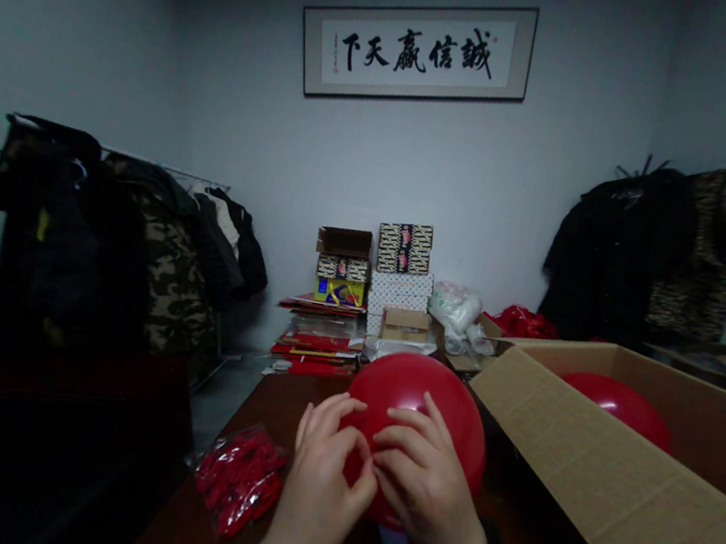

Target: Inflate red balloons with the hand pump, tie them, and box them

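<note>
Fingers of both hands are pinching at the near side of a red balloon (416, 411), which is sitting inflated above the dark table (287, 394), just left of the cardboard box (610, 499). The left hand (321, 479) and right hand (425, 482) are meeting at what is probably the neck, closed on it. The balloon is likely feather-light, soft, springy and easily burst, so gripping the neck rather than squeezing the skin is looking wisest. A bag of red balloons (239, 477) is lying nearby.
</note>
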Demonstrator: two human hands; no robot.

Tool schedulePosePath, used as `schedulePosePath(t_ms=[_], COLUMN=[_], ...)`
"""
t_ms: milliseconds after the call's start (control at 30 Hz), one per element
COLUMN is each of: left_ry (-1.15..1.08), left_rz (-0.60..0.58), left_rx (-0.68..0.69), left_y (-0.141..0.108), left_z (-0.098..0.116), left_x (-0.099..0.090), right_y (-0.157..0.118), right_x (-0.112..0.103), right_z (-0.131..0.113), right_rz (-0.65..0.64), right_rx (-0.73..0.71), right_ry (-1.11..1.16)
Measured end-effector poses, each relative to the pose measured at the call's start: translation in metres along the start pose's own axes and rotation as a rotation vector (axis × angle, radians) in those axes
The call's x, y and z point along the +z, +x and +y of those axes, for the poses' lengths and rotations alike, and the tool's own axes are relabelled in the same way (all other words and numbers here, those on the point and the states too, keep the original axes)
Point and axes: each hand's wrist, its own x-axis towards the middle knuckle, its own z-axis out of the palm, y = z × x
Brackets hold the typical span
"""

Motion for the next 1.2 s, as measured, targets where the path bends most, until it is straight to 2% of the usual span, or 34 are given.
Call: schedulePosePath(t_ms=[167, 367, 500, 567, 700, 900, 1000, 1100, 1200], left_ry=[-0.134, -0.338, -0.335, -0.297, -0.191, -0.047, -0.014, -0.020, -0.023], left_rz=[0.015, 0.031, -0.081, -0.101, -0.029, 0.033, 0.044, 0.011, -0.001], left_rx=[-0.087, -0.128, -0.040, 0.015, 0.109, 0.309, 0.374, 0.400, 0.349], left_y=[-0.001, -0.003, -0.006, -0.007, -0.005, -0.006, -0.010, -0.011, -0.008], left_z=[-0.007, -0.012, -0.011, -0.011, -0.011, -0.008, -0.008, -0.007, -0.002], left_x=[0.002, 0.006, 0.005, 0.004, 0.001, -0.007, -0.007, -0.004, 0.002], right_y=[-0.003, -0.005, -0.005, -0.006, -0.006, -0.009, -0.010, -0.012, -0.014], right_x=[0.005, 0.014, 0.012, 0.010, 0.007, -0.003, -0.011, -0.018, -0.023], right_z=[0.011, 0.018, 0.019, 0.018, 0.017, 0.025, 0.029, 0.030, 0.028], right_rz=[0.113, 0.124, 0.115, 0.110, 0.079, -0.050, -0.101, -0.100, -0.043], right_rx=[0.150, 0.134, 0.132, 0.117, 0.091, -0.023, -0.063, -0.055, -0.039], right_ry=[0.247, 0.360, 0.395, 0.382, 0.328, 0.190, 0.205, 0.236, 0.194])
